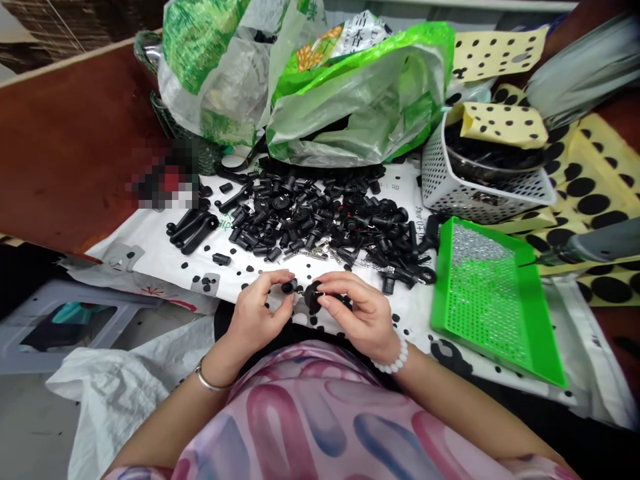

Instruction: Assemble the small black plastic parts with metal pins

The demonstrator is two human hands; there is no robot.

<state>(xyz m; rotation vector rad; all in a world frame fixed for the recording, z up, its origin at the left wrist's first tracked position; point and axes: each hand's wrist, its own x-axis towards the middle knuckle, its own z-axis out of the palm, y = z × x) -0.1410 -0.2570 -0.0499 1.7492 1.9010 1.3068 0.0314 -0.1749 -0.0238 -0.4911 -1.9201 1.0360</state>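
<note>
My left hand (263,305) pinches a small black cylindrical part (289,287) between thumb and forefinger. Just beside it, my right hand (357,313) grips a black round-headed part (313,298) with fingers and thumb. The two parts are close together, with a bit of shiny metal between them; whether they touch I cannot tell. Beyond my hands lies a pile of loose black plastic parts (300,213) on the white cloth (150,260). Several black handle-shaped pieces (195,230) lie at the pile's left side.
A green perforated tray (543,333) of small silvery pieces stands at right, an electric screwdriver (600,241) beside it. Behind is a white basket (480,197). Green-and-clear plastic bags (350,133) stand at the back. A brown board (65,147) rises at left. Yellow dotted sheets (595,180) lie far right.
</note>
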